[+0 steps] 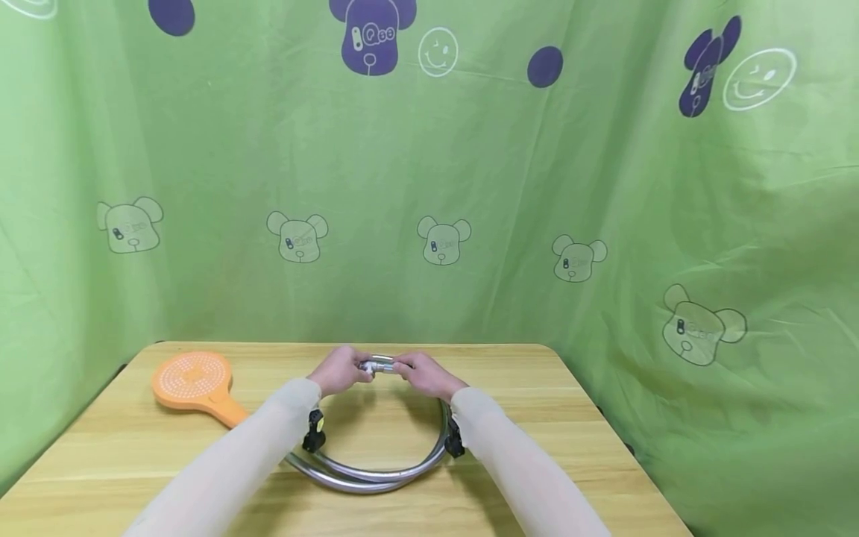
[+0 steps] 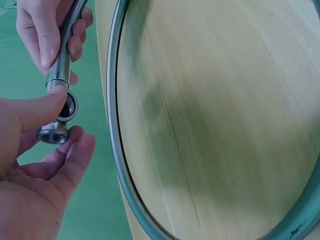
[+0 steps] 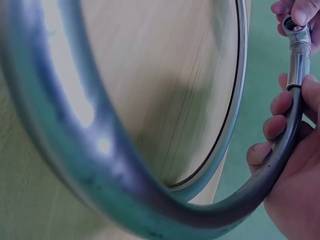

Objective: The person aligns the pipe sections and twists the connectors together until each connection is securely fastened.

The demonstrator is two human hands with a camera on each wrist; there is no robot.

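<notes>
Above the far part of the table, my left hand (image 1: 340, 370) pinches a chrome T-shaped pipe fitting (image 2: 54, 134) between thumb and fingers. Two of the fitting's threaded openings show in the left wrist view. My right hand (image 1: 429, 375) grips the end of a grey metallic shower hose (image 3: 287, 135), fingers curled round it just behind its chrome end sleeve (image 3: 298, 74). The sleeve meets the fitting's outer thread in line, with several thread turns still showing between them. The rest of the hose loops down onto the table between my forearms.
An orange shower head (image 1: 194, 379) lies on the left of the wooden table (image 1: 537, 470), its handle partly behind my left sleeve. Green printed curtains (image 1: 376, 164) surround the table at the back and sides.
</notes>
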